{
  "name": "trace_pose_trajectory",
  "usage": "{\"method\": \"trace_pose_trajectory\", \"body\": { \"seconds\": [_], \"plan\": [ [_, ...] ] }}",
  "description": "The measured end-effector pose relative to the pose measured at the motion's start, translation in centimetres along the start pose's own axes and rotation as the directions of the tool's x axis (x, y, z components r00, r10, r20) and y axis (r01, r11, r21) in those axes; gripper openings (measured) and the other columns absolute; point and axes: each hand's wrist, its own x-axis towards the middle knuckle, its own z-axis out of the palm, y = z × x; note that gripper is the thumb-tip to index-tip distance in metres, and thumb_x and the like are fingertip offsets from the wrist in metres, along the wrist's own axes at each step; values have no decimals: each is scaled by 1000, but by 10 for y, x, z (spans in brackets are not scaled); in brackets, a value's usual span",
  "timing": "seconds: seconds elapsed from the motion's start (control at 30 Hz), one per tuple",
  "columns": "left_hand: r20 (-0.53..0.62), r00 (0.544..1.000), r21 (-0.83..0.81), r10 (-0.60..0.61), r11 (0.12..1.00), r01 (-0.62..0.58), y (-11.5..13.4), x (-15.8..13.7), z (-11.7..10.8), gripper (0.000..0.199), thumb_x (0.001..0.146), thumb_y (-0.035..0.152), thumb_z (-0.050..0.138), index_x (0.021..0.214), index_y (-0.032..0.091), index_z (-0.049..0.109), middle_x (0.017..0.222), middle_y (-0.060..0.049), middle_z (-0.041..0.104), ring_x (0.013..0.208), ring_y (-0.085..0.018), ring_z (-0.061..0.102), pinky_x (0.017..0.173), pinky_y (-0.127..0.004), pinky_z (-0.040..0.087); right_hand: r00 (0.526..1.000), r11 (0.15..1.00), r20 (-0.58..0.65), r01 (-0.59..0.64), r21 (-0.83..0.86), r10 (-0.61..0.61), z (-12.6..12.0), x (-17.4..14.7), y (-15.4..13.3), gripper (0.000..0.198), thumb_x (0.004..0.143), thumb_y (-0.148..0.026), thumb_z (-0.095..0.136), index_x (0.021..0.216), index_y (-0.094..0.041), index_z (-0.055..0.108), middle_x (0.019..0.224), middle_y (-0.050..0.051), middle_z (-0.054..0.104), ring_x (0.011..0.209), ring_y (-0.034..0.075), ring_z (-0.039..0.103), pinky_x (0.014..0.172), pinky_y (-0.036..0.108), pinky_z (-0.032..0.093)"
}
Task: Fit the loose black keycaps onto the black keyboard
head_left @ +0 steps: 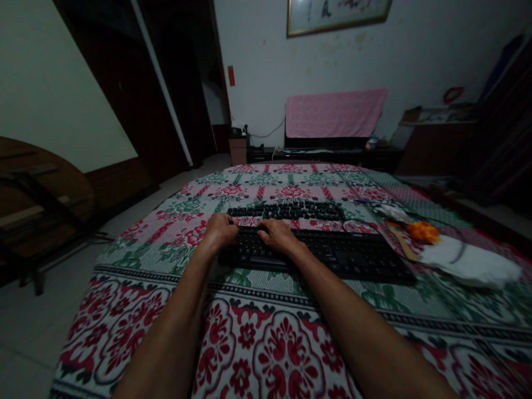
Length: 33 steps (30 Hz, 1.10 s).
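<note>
The keyboard (353, 257) is positioned on the patterned cloth (286, 349) in front of the person, long side crosswise. The left hand (221, 230) is located at the keyboard's far left corner, fingers curled. The right hand (277, 235) is located over the left half of the keyboard, near its far edge, fingers bent down toward the keys. The hands are apart, with a short gap between them; whether either grips a small part cannot be determined. Loose black keycaps (286, 209) lie in a band just beyond the keyboard, roughly parallel to it. To the right of the keyboard are an orange item (423, 231) and a white bundle (469, 263), set close together. Beyond the cloth's far edge, a pink cover (334, 113) hangs near the wall, below a framed picture (338, 16).
</note>
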Motion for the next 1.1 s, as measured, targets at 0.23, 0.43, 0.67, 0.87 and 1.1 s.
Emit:
{"method": "trace_pose_trajectory", "body": {
  "seconds": [0.23, 0.43, 0.67, 0.87, 1.1],
  "plan": [
    [-5, 970, 464, 244, 860, -214, 31, -29, 4, 28, 68, 12, 50, 87, 12, 70, 89, -15, 71, 91, -26, 65, 78, -29, 47, 1000, 1000, -28, -10, 14, 10, 3, -2, -1, 30, 85, -30, 46, 110, -21, 62, 110, 9, 65, 107, 23, 57, 91, 35, 40],
    [11, 983, 349, 181, 921, -173, 29, -22, 5, 23, 68, 16, 55, 85, 14, 70, 84, -10, 72, 85, -23, 66, 71, -26, 48, 999, 998, -28, 22, 52, -21, 3, -2, 2, 31, 83, -26, 46, 109, -21, 63, 108, 10, 66, 103, 24, 58, 89, 36, 42],
    [81, 991, -71, -104, 991, 109, 10, 2, 3, 27, 59, 13, 60, 85, 15, 68, 51, -1, 64, 55, -18, 64, 49, -21, 44, 956, 916, -110, 293, 273, -273, -4, 1, 1, 39, 70, -14, 55, 107, -19, 66, 108, 5, 66, 99, 19, 59, 88, 27, 42],
    [131, 982, -321, -134, 932, 170, 23, -8, -6, 29, 54, 10, 58, 82, 14, 62, 41, 1, 57, 48, -21, 62, 44, -24, 42, 936, 819, -39, 325, 473, -349, -2, 1, -7, 19, 77, -25, 56, 89, -17, 69, 75, -3, 65, 68, 10, 55, 64, 18, 39],
    [67, 998, -494, -16, 868, 47, 23, -10, 7, 21, 55, 23, 60, 74, 16, 57, 50, 1, 60, 50, -18, 62, 48, -24, 45, 1000, 815, 23, -21, 578, 9, 4, 9, -11, 8, 68, -18, 59, 68, -13, 65, 55, -6, 53, 53, 6, 44, 51, 16, 32]
  ]
}}
